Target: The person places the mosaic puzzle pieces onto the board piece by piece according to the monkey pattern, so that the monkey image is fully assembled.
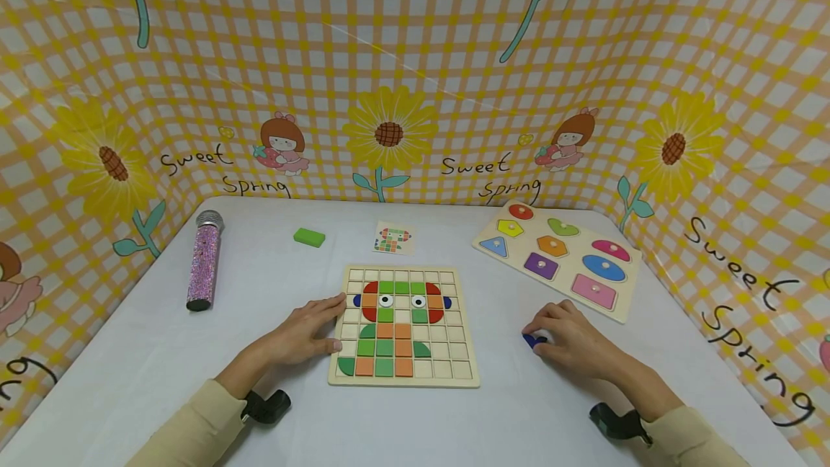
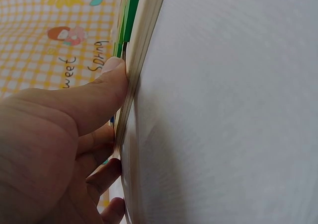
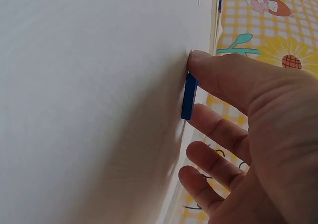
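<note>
My left hand [image 1: 300, 331] rests at the left edge of a square wooden mosaic board [image 1: 447, 383]. Its thumb [image 2: 112, 80] and fingers touch the board's side. Red, green, orange and blue tiles with two eye tiles [image 1: 418, 302] form a figure on the grid. To the right of the board, low over the white table, my right hand [image 1: 570, 341] pinches a small dark blue tile [image 3: 189, 96] between thumb and fingers. The other fingers of that hand are loosely bent. Part of the blue tile is hidden by the fingers in the head view.
Behind the board lie a picture card [image 1: 393, 238] and a green block [image 1: 309, 238]. A glittery pink microphone [image 1: 204, 261] lies at the left. A wooden shape puzzle [image 1: 624, 306] with several knobbed pieces sits at the back right. Patterned cloth walls [image 1: 415, 56] enclose the table [image 1: 279, 445].
</note>
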Motion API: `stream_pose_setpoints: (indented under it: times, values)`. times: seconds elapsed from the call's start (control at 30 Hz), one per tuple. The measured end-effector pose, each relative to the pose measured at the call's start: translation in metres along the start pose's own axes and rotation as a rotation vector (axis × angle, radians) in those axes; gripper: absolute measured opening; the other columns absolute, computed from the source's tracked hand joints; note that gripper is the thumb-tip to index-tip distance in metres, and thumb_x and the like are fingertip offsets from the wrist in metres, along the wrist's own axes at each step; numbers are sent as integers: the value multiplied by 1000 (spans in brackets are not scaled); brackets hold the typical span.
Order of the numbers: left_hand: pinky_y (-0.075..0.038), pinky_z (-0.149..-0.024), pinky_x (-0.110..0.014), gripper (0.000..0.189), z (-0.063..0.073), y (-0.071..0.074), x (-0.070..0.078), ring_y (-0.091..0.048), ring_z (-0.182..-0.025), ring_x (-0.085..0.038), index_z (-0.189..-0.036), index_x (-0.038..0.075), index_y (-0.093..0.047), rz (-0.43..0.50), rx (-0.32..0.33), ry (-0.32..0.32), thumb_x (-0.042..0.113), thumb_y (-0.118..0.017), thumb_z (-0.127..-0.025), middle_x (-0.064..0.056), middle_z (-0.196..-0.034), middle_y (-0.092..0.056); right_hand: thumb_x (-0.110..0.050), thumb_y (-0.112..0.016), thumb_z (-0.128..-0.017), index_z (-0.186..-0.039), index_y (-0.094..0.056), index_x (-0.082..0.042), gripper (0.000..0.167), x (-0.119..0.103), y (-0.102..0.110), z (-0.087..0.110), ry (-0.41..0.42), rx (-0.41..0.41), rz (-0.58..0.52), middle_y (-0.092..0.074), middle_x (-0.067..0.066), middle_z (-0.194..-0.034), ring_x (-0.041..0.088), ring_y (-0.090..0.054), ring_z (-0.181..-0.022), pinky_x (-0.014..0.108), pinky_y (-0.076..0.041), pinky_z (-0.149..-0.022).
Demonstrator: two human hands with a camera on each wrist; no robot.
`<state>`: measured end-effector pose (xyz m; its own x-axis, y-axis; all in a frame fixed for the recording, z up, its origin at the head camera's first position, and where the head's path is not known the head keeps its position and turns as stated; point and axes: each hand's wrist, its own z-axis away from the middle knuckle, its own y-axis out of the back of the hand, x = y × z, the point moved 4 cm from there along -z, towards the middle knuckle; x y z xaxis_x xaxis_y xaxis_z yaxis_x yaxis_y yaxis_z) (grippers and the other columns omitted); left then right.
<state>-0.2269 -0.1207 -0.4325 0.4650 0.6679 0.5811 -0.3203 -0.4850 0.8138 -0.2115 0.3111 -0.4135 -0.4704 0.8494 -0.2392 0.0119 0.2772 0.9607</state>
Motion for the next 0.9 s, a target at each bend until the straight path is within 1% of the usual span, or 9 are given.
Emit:
stream_pose_setpoints:
  times: [0.17, 0.33, 0.47, 0.53, 0.67, 0.9]
  values:
    - [-23, -108, -61, 72, 0, 0, -1, -26, -140, -41, -144, -3, -34, 3, 1, 3, 29, -66, -87, -18, -155, -26, -21, -76, -78, -98, -72, -23, 21, -6, 0, -4, -17, 2, -7, -60, -9, -97, 10, -42, -96, 29, -44, -78]
    - [-24, -108, -61, 72, -1, 0, -1, -26, -140, -40, -143, -3, -34, 0, 6, 5, 28, -67, -87, -17, -155, -26, -19, -77, -77, -96, -73, -19, 20, -26, -1, -14, -6, 23, -23, -61, -7, -96, 12, -43, -96, 31, -44, -79]
    - [-24, -108, -60, 72, -1, -1, 0, -27, -140, -40, -144, -2, -34, -4, 5, 8, 27, -67, -87, -17, -155, -26, -22, -77, -76, -95, -73, -17, 20, -50, -6, -28, 15, 33, 2, -63, -7, -95, 13, -45, -96, 35, -45, -81]
    - [-24, -108, -60, 72, -2, -1, 0, -26, -140, -39, -144, -2, -34, -4, 3, 9, 27, -66, -87, -16, -155, -26, -24, -78, -76, -95, -73, -17, 21, -64, -10, -35, 38, 36, 13, -63, -6, -95, 13, -46, -96, 36, -45, -83]
    - [-24, -107, -60, 72, -2, 0, 0, -26, -140, -40, -144, -2, -34, -3, 2, 5, 27, -66, -87, -16, -155, -26, -28, -77, -77, -95, -73, -16, 22, -93, -19, -50, 96, 40, 10, -63, -6, -95, 12, -46, -95, 34, -45, -84]
    - [-23, -107, -61, 71, 0, 0, 0, -25, -140, -40, -144, -3, -33, 10, -6, 3, 27, -66, -88, -17, -155, -25, -29, -75, -79, -96, -73, -17, 21, -142, -35, -72, 212, 36, -16, -62, -5, -94, 11, -42, -90, 28, -39, -76]
